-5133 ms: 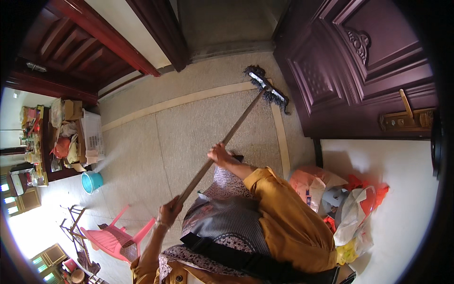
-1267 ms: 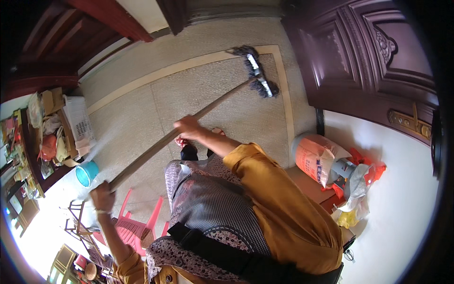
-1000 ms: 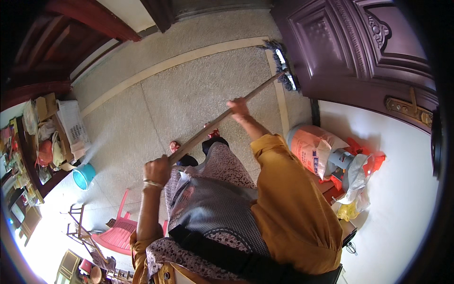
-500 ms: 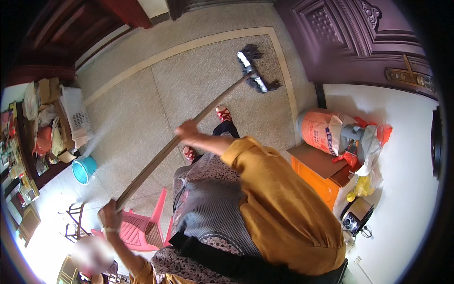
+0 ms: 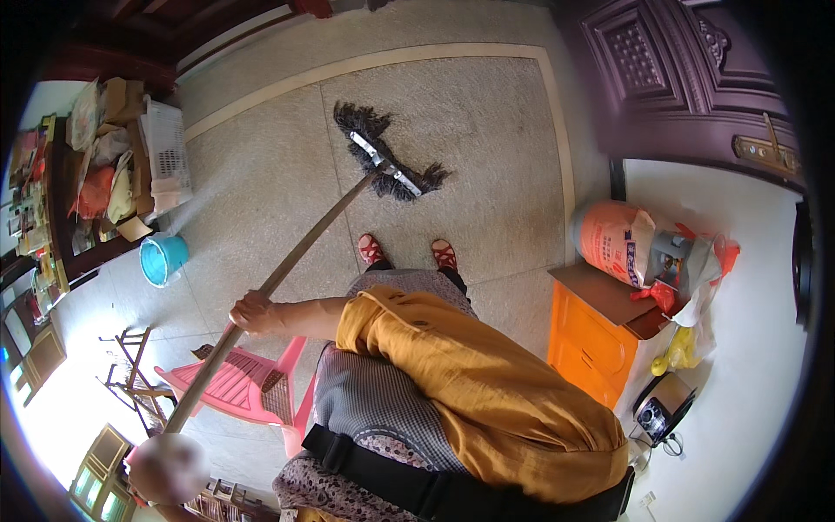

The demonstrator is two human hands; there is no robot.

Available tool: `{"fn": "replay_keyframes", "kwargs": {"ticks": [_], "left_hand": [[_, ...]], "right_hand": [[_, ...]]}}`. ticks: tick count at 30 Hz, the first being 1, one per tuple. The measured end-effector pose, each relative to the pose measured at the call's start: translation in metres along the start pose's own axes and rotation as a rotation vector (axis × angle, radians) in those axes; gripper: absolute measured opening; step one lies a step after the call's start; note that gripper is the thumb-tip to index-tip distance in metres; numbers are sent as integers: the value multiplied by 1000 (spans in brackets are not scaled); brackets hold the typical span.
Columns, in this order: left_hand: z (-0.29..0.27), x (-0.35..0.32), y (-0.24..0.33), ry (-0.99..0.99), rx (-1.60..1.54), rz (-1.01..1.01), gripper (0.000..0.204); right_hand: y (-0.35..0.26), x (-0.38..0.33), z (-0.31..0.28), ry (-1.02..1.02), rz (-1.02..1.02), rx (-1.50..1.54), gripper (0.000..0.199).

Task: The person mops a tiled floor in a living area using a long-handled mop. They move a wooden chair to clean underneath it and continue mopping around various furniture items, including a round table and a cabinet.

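My right hand (image 5: 252,313) is shut on the long wooden handle (image 5: 300,252) of a mop, with my yellow-sleeved arm reaching across my body. The handle slants up to the dark stringy mop head (image 5: 387,165), which lies flat on the speckled floor (image 5: 487,139) ahead of my feet in red sandals (image 5: 371,250). The handle's upper end runs down to the lower left into a blurred patch (image 5: 165,465). My left hand is hidden there, so its grip does not show.
A pink plastic chair (image 5: 248,387) stands close at my left, with a blue bucket (image 5: 163,259) and a wooden folding stand (image 5: 130,365) beyond it. A cluttered table (image 5: 96,183) lines the left wall. On the right are an orange cabinet (image 5: 600,335), an orange sack (image 5: 613,244) and a dark door (image 5: 687,78).
The mop head has swept away from the door on the right, leftward and closer to my feet. My right hand has slid lower and further left along with the handle.
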State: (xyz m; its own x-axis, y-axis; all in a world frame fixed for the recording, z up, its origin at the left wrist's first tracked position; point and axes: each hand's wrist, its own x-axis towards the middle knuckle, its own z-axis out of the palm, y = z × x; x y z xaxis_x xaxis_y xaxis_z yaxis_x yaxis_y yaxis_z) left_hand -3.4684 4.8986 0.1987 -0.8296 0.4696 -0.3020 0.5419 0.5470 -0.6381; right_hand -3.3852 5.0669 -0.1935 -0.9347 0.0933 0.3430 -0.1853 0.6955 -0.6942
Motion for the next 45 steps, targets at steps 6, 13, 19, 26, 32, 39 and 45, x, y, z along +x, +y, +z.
{"fn": "replay_keyframes", "kwargs": {"ticks": [6,13,19,26,32,39,45], "left_hand": [[0,18,52,149,-72,276,9],[-20,13,263,337,-225,566,9],[-1,-39,454,171,-390,900,10],[-36,-69,478,143,-575,922,8],[12,-20,362,202,-548,807,8],[97,-12,139,1,-551,403,13],[123,-50,-11,-23,-344,47,12]], "right_hand": [[49,-72,-94,-151,305,175,16],[150,-271,-197,7,558,-25,13],[225,-469,-274,113,778,-27,27],[228,-514,-283,140,770,-559,12],[190,-394,-213,55,705,-491,19],[72,-191,-59,87,568,-261,26],[-16,-43,38,-50,272,-5,25]]}}
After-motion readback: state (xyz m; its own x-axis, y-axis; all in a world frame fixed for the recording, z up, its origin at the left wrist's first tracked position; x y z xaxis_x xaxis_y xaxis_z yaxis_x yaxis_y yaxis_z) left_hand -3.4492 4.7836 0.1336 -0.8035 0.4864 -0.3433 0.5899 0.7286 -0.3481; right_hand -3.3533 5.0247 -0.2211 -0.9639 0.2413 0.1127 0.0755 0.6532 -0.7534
